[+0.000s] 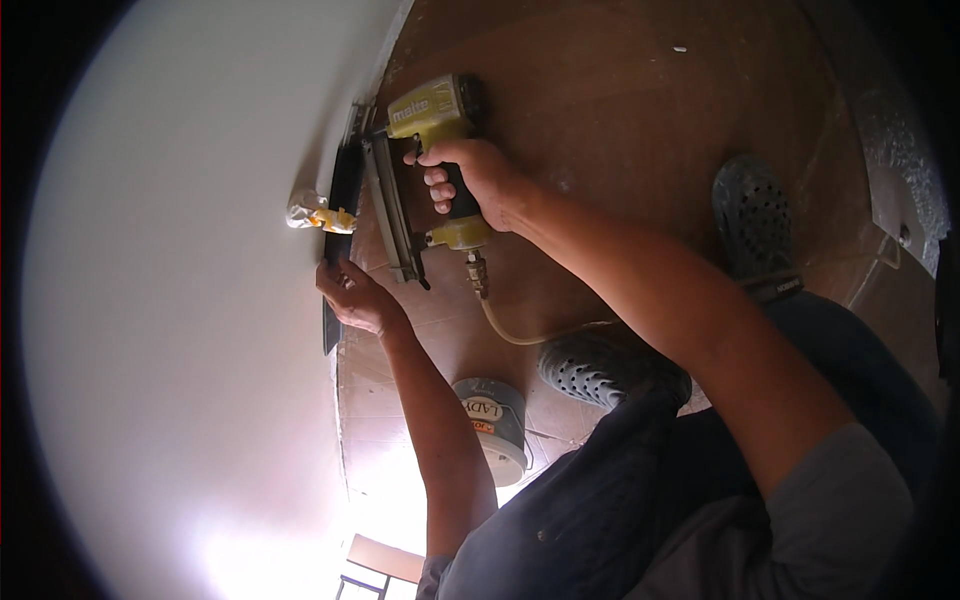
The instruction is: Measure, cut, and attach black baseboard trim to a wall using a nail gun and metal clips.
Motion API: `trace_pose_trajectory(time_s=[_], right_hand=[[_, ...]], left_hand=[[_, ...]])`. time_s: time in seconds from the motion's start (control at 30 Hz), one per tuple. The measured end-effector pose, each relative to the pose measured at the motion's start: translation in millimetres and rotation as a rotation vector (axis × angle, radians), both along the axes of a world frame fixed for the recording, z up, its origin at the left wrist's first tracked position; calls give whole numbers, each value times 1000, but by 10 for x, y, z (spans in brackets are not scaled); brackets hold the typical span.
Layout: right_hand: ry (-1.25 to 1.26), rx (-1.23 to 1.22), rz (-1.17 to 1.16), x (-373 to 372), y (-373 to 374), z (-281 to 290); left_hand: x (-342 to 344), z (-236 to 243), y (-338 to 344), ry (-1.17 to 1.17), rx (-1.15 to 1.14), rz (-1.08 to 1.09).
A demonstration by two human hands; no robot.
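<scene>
My right hand (pixel 478 178) grips the black handle of a yellow pneumatic nail gun (pixel 432 115), its nose pressed against a dark strip (pixel 343 195) that runs along the foot of the white wall (pixel 180 300). My left hand (pixel 352 297) presses on that dark strip just below the gun's long magazine (pixel 392 215). A small yellowish-white wad (pixel 312 214) sticks to the wall beside the strip. A pale air hose (pixel 520 335) leaves the gun's handle and curves down to the right.
The brown floor (pixel 620 90) is covered with cardboard sheets. My two grey perforated clogs (pixel 752 210) (pixel 590 368) rest on it. A round can with a label (pixel 492 420) stands by my left forearm. A dusty object (pixel 900 180) lies at the far right.
</scene>
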State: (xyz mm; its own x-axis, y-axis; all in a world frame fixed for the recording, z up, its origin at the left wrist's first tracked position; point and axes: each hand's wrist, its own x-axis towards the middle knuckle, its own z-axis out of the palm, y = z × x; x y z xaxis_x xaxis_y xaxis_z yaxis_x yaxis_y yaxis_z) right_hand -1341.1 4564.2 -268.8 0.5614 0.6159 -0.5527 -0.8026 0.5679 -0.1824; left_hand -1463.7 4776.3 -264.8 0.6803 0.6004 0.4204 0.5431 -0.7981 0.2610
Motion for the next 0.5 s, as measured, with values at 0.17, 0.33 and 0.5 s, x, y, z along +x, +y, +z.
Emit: trace_pose_trajectory(time_s=[0.17, 0.33, 0.5], right_hand=[[13, 54, -25, -18, -38, 27], [13, 38, -26, -33, -24, 47], [6, 19, -12, -38, -10, 65]], left_hand=[[60, 52, -122, -119, -466, -77], [201, 281, -343, -51, -1347, -194], [248, 305, -342, 75, -1451, -237]])
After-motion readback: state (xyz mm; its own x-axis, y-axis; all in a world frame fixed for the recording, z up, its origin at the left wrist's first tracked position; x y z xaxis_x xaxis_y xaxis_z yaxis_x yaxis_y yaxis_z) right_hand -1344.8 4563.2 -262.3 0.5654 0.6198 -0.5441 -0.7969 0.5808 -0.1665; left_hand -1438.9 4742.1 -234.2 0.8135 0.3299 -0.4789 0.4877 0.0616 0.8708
